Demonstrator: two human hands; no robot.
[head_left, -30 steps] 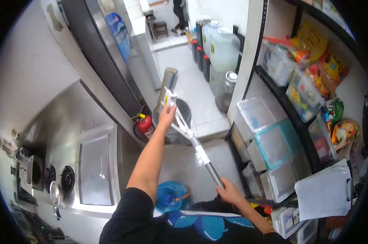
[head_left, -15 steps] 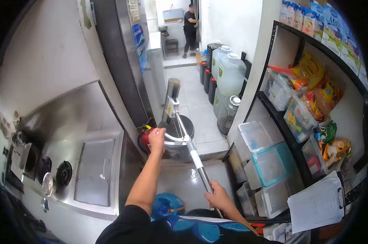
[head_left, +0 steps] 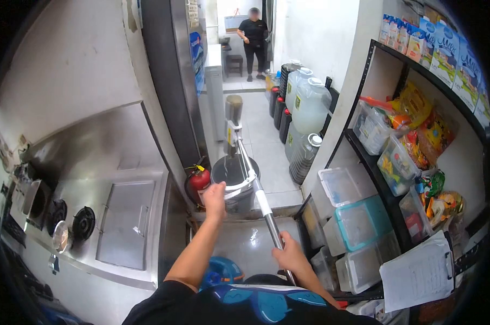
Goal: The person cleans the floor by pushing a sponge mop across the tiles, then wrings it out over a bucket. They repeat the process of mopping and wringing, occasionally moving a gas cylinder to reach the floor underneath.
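A sponge mop (head_left: 263, 200) slants up and away from me, its sponge head (head_left: 233, 111) raised above a grey bucket (head_left: 235, 170). My left hand (head_left: 215, 200) is closed around the end of the mop's white side lever, beside the bucket. Lower down, my right hand (head_left: 289, 253) wraps round the metal pole. Thin streaks like water hang below the sponge head, over the bucket's mouth.
A red fire extinguisher (head_left: 200, 179) stands left of the bucket, by a steel counter (head_left: 128, 222). Large water jugs (head_left: 311, 105) line the right wall. Shelving (head_left: 372, 157) holds boxes at right. Beyond, a person (head_left: 253, 43) stands. A blue tub (head_left: 223, 269) is below me.
The view has shifted slightly, showing more of the extinguisher. The sponge head hangs more over the bucket. The distant person has turned toward the camera, one arm bent.
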